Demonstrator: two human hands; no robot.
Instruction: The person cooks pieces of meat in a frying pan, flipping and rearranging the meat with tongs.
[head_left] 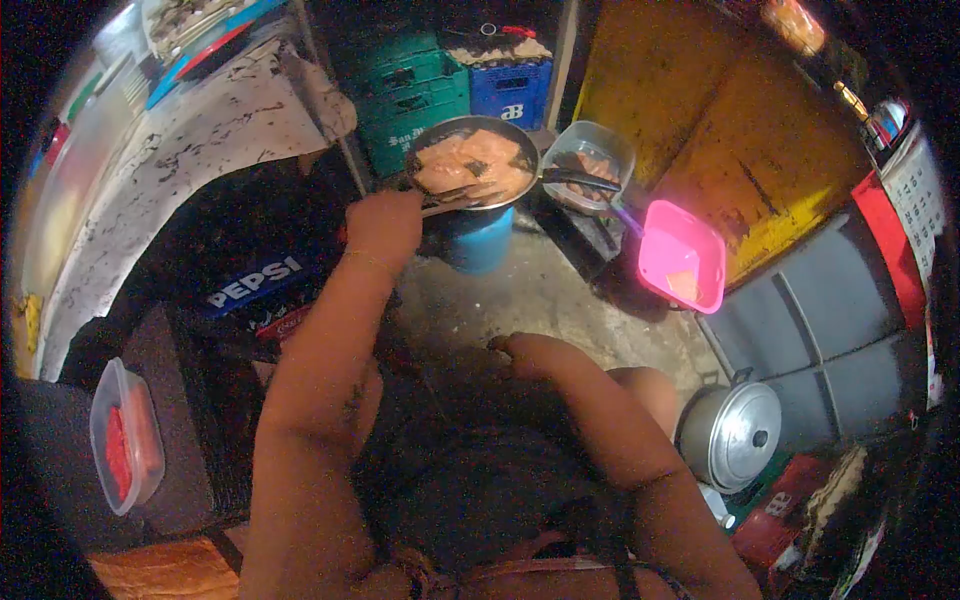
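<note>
Far left: clear tub [112, 385] with bright red contents, on a dark surface. Right of it, a blue label reading PEPSI [255, 285] in deep shade.

Left hand [385, 230]: arm stretched forward, fingers closed around a slim utensil [455, 199], its far end reaching into the pan. Type of utensil hard to tell.

Teal crate [400, 110] behind the pan. Pan [450, 127] ahead of the person, dark and round; pinkish-orange food [480, 155] spread over most of its base, a few dark gaps. Blue round container [482, 245] below the pan's near edge. Blue crate [510, 95] farther back.

Right hand [525, 357]: low, near the knees, well apart from the pan. Fingers in shadow; cannot tell whether open or closed.

Pan handle [585, 180] points right, crossing in front of a clear container [600, 132] of brownish pieces. Then a pink basket [665, 228], one pale orange piece inside. Far right, nearer: lidded metal pot [738, 440].
</note>
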